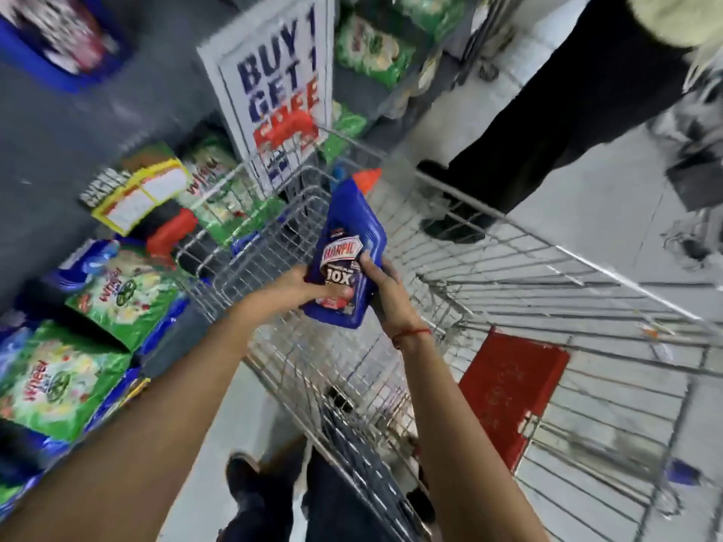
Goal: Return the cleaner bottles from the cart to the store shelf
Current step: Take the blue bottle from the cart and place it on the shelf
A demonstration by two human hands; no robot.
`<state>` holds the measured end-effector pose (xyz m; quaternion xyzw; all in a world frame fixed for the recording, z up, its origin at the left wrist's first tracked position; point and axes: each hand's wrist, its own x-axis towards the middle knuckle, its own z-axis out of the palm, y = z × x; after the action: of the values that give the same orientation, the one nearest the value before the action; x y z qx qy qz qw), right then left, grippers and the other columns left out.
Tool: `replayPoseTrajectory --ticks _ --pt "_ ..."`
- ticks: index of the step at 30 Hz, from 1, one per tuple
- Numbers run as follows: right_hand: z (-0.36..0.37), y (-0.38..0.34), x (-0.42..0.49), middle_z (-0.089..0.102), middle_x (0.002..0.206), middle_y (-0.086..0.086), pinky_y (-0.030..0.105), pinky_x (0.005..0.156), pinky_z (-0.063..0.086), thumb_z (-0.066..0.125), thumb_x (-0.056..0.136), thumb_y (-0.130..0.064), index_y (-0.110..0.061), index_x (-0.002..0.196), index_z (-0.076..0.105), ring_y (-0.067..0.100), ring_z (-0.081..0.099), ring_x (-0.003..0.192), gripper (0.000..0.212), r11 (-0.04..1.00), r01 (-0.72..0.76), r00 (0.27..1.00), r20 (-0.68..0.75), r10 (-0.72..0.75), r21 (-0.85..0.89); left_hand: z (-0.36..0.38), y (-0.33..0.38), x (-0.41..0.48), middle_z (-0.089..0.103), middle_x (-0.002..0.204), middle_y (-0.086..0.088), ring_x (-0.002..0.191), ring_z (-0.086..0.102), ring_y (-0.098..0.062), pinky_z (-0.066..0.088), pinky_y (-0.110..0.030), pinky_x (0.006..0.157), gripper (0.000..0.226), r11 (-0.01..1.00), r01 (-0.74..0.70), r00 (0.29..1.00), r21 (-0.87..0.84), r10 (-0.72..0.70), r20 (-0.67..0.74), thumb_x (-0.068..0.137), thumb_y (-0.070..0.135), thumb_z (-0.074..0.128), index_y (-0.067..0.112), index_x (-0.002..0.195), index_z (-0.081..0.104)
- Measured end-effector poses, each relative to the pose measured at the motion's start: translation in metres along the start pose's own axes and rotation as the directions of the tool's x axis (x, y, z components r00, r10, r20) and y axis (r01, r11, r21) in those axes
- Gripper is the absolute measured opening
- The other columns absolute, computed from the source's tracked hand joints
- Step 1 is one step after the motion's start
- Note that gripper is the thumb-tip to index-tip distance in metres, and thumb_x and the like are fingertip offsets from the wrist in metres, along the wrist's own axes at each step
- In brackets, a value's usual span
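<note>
Held in both hands above the wire cart's near-left corner: a blue plastic cleaner bottle (346,244) with a red cap, left hand (301,285) clasping its lower left side, right hand (385,291) wrapped around its lower right edge. Silver wire shopping cart (547,291) mostly open inside, with a red flat panel (508,389) lying toward its near end. Green detergent bags (117,303) crowding the shelf along the left. Readable on the bottle: "10X". On the white sign (279,88) past the cart's far corner: "BUY 1 GET 1".

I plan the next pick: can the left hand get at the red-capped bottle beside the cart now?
Probably not yet: the left hand and right hand both hold the blue bottle; the red-capped bottle lies outside the cart wall.
</note>
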<state>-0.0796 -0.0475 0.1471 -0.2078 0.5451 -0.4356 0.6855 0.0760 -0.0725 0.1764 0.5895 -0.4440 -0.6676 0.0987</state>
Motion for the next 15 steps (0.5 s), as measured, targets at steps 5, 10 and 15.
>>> replayPoseTrajectory --ticks 5,10,15 --pt "0.088 -0.062 -0.017 0.072 0.097 -0.002 0.027 0.081 0.058 0.054 0.088 -0.019 -0.016 0.110 0.062 0.011 0.068 0.089 0.023 0.989 0.148 0.951 0.273 -0.148 0.018 -0.048 0.028 -0.071 0.074 0.073 0.016 0.068 0.065 0.009 0.048 -0.005 0.064 0.036 0.941 -0.320 0.918 -0.112 0.279 -0.282 0.071 0.007 0.075 0.013 0.104 0.063" --pt "0.184 -0.106 -0.039 0.073 0.092 -0.008 0.020 0.079 0.054 0.049 0.090 -0.010 -0.019 0.100 0.062 0.003 0.066 0.087 0.019 0.919 0.386 0.799 0.529 -0.286 -0.086 -0.108 0.036 -0.138 0.073 0.081 0.022 0.076 0.065 0.009 0.050 -0.007 0.071 0.050 0.843 -0.535 0.735 -0.048 0.437 -0.519 0.054 0.031 0.084 0.025 0.098 0.062" --pt "0.270 -0.130 -0.040 0.058 0.114 0.006 0.018 0.087 0.050 0.051 0.089 0.000 -0.009 0.120 0.050 -0.002 0.060 0.095 0.032 0.794 0.580 0.612 0.740 -0.278 -0.181 -0.170 0.023 -0.169 0.069 0.106 0.000 0.094 0.065 -0.011 0.050 -0.029 0.089 0.064 0.804 -0.594 0.536 0.028 0.422 -0.731 0.058 0.024 0.085 0.017 0.114 0.053"
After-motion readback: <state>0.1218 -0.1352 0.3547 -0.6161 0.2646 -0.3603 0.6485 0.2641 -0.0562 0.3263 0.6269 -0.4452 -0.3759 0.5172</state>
